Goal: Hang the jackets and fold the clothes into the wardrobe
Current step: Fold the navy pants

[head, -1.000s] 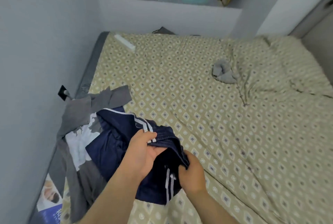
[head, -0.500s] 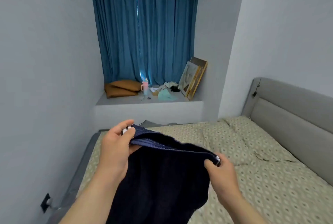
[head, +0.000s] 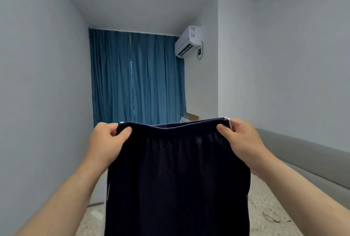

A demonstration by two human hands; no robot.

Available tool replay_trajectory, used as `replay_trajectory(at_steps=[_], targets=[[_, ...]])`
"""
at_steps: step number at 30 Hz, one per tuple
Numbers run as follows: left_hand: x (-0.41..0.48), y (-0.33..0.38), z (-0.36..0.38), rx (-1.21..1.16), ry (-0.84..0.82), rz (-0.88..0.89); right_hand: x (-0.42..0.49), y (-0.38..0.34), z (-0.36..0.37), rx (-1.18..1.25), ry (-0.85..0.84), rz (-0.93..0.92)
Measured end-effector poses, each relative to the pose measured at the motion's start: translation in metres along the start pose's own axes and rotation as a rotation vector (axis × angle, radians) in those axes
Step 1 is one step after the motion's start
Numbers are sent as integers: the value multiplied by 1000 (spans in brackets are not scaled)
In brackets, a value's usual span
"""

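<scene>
Two hands hold a pair of navy sports bottoms (head: 178,178) up in front of the camera by the elastic waistband. The left hand (head: 106,141) pinches the waistband's left corner, thumb on the near side and fingers curled behind the cloth. The right hand (head: 240,139) grips the right corner the same way, beside a bit of white side stripe. The waistband is stretched level between them and the fabric hangs straight down out of the bottom of the view, so its length cannot be told.

Below and to the right of the garment lies the bed sheet (head: 269,215), beige with a small repeating pattern and slightly creased. A grey padded headboard (head: 306,158) runs along the right wall beside it. The walls and ceiling are plain pale grey. At the far end of the narrow room a teal curtain (head: 136,76) hangs from the ceiling, with a thin slit of light down its middle. A white air conditioner (head: 187,43) is mounted high on the wall just right of the curtain.
</scene>
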State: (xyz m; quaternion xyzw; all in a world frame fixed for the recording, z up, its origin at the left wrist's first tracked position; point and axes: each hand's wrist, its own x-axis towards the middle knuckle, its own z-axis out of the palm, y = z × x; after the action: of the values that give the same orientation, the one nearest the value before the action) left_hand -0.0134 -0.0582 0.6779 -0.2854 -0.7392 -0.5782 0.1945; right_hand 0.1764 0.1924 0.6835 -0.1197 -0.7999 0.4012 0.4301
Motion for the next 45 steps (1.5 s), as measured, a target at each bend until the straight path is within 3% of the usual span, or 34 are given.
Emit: replay_trajectory(at_steps=[2,7,9,11,14,19,25,31,34,37,38,40,42,45], targets=[[3,14,1,-106,-30,-61,7,-10,-10,36,14,41],[5,49,9,-469,-106,-357,30,-33,-20,487,38,482],[1,65,11,-594,-184,-489,34,-42,-17,583,25,530],[-3,80,15,-671,-253,-527,35,-52,-11,640,20,496],[-15,100,29,-705,-291,-410,23,-71,3,658,23,366],[-37,121,52,-632,-328,-213,-3,-86,31,384,-67,125],[-45,113,35,-897,-532,-243,-13,-83,40,251,-180,-63],[-41,91,27,-938,-553,-213,-6,-63,43,336,-233,-140],[-46,79,26,-792,-437,-111,-3,-55,43,443,-251,-113],[-47,52,30,-452,-51,11,-1,-54,46,501,-259,-77],[-49,45,31,-378,-40,-9,-1,-54,47,512,-265,-62],[-53,32,35,-449,-213,-152,0,-54,50,513,-278,-43],[-54,23,39,-713,-369,-288,-1,-54,54,475,-276,-35],[-55,23,39,-1031,-414,-453,-2,-52,62,385,-259,-39]])
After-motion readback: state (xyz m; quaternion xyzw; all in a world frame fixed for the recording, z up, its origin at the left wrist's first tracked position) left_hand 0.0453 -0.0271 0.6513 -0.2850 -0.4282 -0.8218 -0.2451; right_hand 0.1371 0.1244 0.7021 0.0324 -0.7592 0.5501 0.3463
